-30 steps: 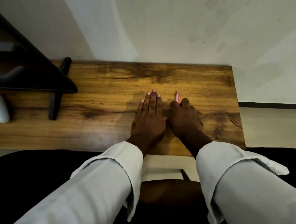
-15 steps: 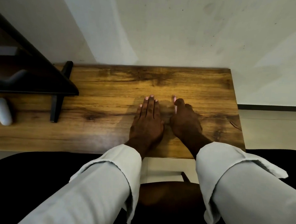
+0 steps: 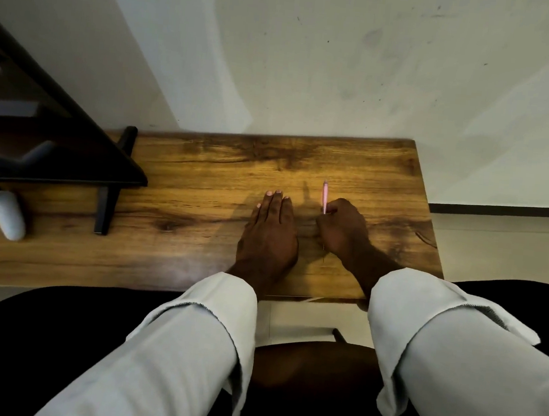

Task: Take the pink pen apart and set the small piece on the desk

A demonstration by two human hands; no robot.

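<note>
R hand (image 3: 343, 233) grips pink pen (image 3: 324, 197) upright, L hand (image 3: 269, 230) flat on wooden desk (image 3: 183, 199), white controller (image 3: 1, 211) far left.

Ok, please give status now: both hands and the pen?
Left hand flat on wooden desk, holds nothing. Right hand grips pink pen, pen upright. Nothing in the way.

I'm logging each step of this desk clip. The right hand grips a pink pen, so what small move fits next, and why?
Probably lowering the tip to the desk. The right hand grips the pink pen with its far end pointing away, and the left hand lies flat beside it, as if steadying.
</note>
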